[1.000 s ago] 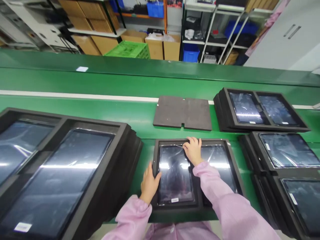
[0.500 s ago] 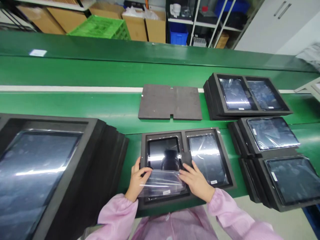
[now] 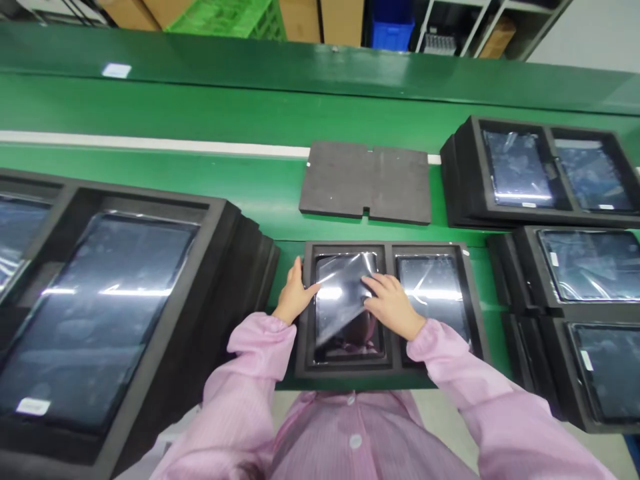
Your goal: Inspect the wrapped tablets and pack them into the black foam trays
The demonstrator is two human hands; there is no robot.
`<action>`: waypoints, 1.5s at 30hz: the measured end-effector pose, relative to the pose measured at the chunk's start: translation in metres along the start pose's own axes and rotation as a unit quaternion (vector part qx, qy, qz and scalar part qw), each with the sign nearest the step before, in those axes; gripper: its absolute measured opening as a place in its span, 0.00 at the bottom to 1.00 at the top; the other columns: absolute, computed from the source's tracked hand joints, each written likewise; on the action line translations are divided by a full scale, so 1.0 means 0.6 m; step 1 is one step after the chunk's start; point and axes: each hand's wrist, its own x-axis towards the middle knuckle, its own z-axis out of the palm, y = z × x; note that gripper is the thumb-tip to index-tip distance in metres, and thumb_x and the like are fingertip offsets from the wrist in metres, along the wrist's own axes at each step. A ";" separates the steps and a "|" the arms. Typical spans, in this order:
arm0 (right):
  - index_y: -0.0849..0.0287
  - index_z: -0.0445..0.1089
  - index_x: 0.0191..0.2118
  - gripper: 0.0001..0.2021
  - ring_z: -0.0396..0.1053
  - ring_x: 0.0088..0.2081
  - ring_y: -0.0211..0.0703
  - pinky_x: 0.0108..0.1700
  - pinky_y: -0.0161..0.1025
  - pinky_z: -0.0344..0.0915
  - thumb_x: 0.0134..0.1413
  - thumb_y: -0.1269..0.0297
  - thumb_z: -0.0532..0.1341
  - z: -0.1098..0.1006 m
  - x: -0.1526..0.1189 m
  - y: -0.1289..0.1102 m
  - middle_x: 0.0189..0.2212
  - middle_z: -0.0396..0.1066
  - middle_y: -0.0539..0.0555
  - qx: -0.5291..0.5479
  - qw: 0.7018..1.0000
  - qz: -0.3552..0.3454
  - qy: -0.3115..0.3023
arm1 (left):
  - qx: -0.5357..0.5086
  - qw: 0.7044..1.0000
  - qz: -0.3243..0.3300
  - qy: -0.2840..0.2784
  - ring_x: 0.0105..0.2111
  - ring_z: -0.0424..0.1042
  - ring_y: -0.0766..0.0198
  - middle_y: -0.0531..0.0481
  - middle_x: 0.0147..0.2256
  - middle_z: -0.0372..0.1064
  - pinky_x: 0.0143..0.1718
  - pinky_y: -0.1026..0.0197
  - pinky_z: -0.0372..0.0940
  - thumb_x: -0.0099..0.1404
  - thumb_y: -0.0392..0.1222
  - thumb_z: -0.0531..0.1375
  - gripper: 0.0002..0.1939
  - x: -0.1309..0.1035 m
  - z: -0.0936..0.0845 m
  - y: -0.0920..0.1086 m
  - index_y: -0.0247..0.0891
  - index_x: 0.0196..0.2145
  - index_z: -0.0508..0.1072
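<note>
Your left hand (image 3: 293, 300) rests on the tray (image 3: 390, 363) rim, thumb on the film (image 3: 345, 283); your right hand (image 3: 393, 305) presses spread fingers flat on the film over the left screen (image 3: 347, 327). Smooth it from the middle outward, keeping the tray steady. Glare hides whether the near edge of the film lies flat, and the right screen (image 3: 434, 293) is partly covered by your sleeve (image 3: 460, 373).
</note>
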 end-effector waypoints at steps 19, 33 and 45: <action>0.58 0.73 0.41 0.17 0.59 0.55 0.45 0.60 0.50 0.50 0.50 0.76 0.52 -0.105 -0.103 0.115 0.49 0.69 0.54 -0.072 0.981 0.170 0.064 | 0.161 0.970 0.094 0.159 0.60 0.46 0.31 0.21 0.60 0.44 0.53 0.34 0.52 0.59 0.49 0.56 0.40 -0.077 0.052 0.056 0.24 0.62 0.47; 0.60 0.72 0.34 0.08 0.58 0.54 0.54 0.60 0.59 0.43 0.58 0.70 0.56 -0.153 -0.110 0.221 0.47 0.68 0.60 -0.041 0.972 0.225 0.058 | 0.064 0.953 0.283 -0.089 0.50 0.68 0.56 0.42 0.46 0.72 0.60 0.35 0.40 0.65 0.33 0.46 0.25 -0.218 0.265 0.173 0.38 0.60 0.55; 0.64 0.54 0.58 0.39 0.56 0.58 0.51 0.58 0.50 0.55 0.43 0.50 0.66 -0.217 -0.324 0.105 0.57 0.58 0.66 0.414 0.899 0.118 -0.088 | -0.168 0.974 0.098 -0.111 0.42 0.73 0.58 0.50 0.35 0.76 0.63 0.44 0.36 0.61 0.49 0.52 0.14 -0.203 0.256 0.159 0.42 0.27 0.74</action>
